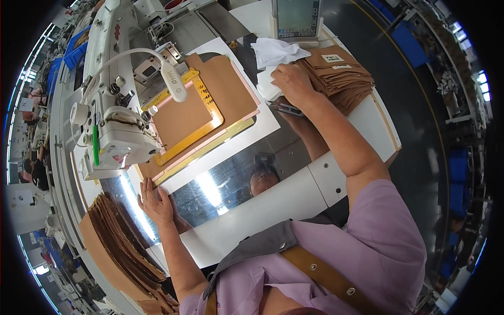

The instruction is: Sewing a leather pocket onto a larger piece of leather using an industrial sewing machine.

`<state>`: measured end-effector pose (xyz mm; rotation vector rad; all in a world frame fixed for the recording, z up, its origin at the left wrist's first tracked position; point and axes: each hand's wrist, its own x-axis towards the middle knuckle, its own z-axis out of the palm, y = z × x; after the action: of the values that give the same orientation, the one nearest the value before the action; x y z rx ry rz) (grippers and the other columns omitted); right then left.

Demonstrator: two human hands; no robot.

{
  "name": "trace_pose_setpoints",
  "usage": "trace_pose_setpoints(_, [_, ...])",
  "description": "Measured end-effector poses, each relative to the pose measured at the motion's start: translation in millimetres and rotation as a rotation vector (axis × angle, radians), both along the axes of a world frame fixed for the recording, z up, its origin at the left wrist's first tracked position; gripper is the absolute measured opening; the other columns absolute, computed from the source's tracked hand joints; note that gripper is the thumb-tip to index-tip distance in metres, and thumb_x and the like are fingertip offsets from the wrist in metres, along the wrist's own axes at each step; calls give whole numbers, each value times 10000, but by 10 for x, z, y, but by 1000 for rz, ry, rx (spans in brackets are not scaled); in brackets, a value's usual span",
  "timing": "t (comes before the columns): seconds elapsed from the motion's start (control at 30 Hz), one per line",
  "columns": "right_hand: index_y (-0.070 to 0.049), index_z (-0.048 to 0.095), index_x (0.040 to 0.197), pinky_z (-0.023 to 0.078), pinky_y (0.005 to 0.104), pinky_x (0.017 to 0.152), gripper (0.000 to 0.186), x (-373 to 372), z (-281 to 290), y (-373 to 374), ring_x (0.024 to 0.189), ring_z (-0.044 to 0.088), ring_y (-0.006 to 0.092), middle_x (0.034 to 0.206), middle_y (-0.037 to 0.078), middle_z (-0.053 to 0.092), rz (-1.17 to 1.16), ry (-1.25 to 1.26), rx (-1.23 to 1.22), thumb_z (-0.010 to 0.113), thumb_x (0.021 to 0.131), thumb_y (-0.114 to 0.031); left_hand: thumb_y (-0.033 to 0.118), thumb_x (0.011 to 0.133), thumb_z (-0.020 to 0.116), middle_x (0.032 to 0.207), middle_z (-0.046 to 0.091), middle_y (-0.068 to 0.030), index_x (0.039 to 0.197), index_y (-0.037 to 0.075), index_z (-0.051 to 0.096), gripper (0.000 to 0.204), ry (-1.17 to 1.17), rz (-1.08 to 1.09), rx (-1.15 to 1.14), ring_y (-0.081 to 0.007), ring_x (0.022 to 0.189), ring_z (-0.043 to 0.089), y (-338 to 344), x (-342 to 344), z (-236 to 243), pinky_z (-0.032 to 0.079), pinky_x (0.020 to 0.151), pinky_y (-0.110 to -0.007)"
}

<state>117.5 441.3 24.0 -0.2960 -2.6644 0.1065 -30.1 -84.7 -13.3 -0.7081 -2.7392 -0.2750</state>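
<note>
My left hand [157,205] lies with its fingers stretched out on the shiny metal bed [194,191], fingertips at the lower left corner of a brown panel [241,94]. That panel sits under a yellow frame [212,113] beside the head of a white sewing machine [123,131]. Out to the right, my right hand [294,84] has its fingers bent over a white cloth [269,86]; its fingertips are partly hidden. A second bunched white cloth [278,51] lies just beyond. Below the right hand is a small dark tool [285,108], partly covered.
A stack of brown pieces [336,73] with labels lies at the right. More brown pieces [118,247] hang in a pile at the lower left. A screen [297,20] stands at the back. A white lamp [173,81] on a curved neck overhangs the yellow frame.
</note>
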Motion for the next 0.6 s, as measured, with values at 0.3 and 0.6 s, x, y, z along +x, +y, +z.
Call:
trace_pose_setpoints(0.3, [-68,754,895,547,439,827,147,-50,90,152,940,692,311,909,103,686,-56,116,-92,766,853,-208,252,980,563,1463,609,-135,1388,48,623,461,-13,-18,34,-318,1426,500,-34,46,67,261,1213,-510])
trace_pose_setpoints(0.6, [-126,783,963,534,431,881,203,307,679,753,1007,692,284,1021,60,741,-347,124,-17,777,864,-303,286,1018,575,1498,583,-129,1384,77,638,426,-49,15,36,-320,1425,502,-178,220,-22,261,1211,-519])
